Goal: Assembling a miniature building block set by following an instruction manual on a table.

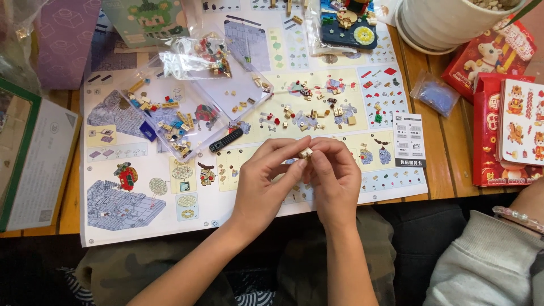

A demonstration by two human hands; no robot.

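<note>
Two bare hands, left hand [262, 180] and right hand [335, 180], meet fingertip to fingertip, pinching a small tan plastic brick piece [306, 152] above a large printed paper instruction sheet [141, 218] on a slatted wooden table [445, 170]. Farther back lie a clear plastic tray of loose bricks [170, 122] and, right, red illustrated cardboard boxes [492, 148].

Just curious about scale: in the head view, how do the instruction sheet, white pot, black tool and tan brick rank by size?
1. Instruction sheet
2. White pot, partly cut off
3. Black tool
4. Tan brick, pinched between both hands
</note>
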